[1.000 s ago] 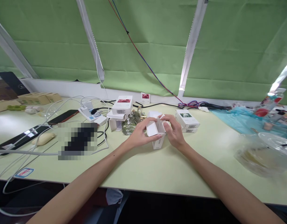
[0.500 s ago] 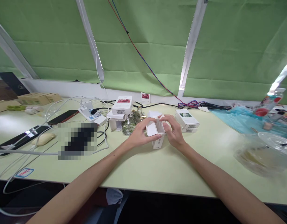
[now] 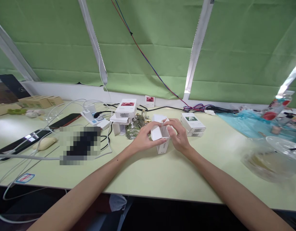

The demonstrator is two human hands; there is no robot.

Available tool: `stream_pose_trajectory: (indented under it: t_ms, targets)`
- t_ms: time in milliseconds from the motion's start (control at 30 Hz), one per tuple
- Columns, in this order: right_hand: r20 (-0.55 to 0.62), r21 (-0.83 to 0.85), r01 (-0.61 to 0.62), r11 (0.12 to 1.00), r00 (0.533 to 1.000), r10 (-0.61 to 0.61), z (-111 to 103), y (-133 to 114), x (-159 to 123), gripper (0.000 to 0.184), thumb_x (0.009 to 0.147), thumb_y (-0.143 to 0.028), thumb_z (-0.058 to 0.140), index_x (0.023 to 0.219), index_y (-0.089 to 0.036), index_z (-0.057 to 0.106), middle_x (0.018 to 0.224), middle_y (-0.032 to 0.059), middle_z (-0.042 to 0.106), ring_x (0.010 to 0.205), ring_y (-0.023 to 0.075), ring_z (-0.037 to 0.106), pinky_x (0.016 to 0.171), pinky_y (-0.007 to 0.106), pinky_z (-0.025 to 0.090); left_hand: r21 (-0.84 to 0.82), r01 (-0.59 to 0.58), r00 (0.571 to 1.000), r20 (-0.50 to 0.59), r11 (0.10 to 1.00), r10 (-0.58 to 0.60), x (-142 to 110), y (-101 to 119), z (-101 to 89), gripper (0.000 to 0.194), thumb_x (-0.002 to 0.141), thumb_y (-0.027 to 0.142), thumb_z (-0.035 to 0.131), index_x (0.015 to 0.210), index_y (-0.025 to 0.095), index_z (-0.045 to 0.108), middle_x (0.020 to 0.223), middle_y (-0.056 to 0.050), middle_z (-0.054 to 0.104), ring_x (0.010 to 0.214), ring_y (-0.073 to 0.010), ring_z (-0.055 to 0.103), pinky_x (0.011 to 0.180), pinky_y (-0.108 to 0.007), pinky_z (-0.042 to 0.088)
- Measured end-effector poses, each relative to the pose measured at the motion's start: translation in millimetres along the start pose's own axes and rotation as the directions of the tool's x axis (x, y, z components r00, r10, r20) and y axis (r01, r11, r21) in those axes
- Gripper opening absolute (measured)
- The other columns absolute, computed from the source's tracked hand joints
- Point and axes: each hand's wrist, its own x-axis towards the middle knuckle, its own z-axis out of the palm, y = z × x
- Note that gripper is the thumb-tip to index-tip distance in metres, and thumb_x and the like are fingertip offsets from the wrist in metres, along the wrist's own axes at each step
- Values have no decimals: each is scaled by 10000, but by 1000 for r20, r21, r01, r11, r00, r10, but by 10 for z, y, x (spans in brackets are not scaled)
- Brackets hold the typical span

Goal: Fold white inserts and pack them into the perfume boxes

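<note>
A small white carton (image 3: 163, 147) stands upright on the table in front of me, its top open and its flaps folded outward. My left hand (image 3: 146, 137) grips the carton's left side and left flap between thumb and fingers. On the other side, my right hand (image 3: 178, 134) is closed on the right edge, with its thumb and fingers at the open rim. What lies inside the carton cannot be made out. Just behind my left hand are several glass bottles (image 3: 133, 128) with gold-coloured tops, partly hidden by that hand.
White boxes with red flower pictures (image 3: 126, 108) sit left of the bottles. More white boxes (image 3: 192, 123) are stacked to the right. A power strip (image 3: 89, 116), cables and a phone (image 3: 66, 120) lie left. A clear plastic cup (image 3: 275, 157) and blue plastic sheet (image 3: 237, 123) are right.
Almost nothing differs. My right thumb has shifted very slightly at the carton's rim; both hands and the carton stay in place.
</note>
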Motion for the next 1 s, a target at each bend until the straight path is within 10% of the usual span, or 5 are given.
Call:
stream_pose_trajectory:
  t_ms: [1000]
  targets:
    - [-1, -46, 0, 999, 1000, 0, 30, -19, -1, 327, 1014, -360, 383, 943, -241, 679, 1068, 88, 693, 1106, 243, 591, 942, 427, 469, 11, -4, 1000, 3, 1000, 4, -3, -3, -13, 456, 807, 483, 725, 1164, 226, 602, 1158, -67, 680, 970, -210, 648, 804, -317, 506]
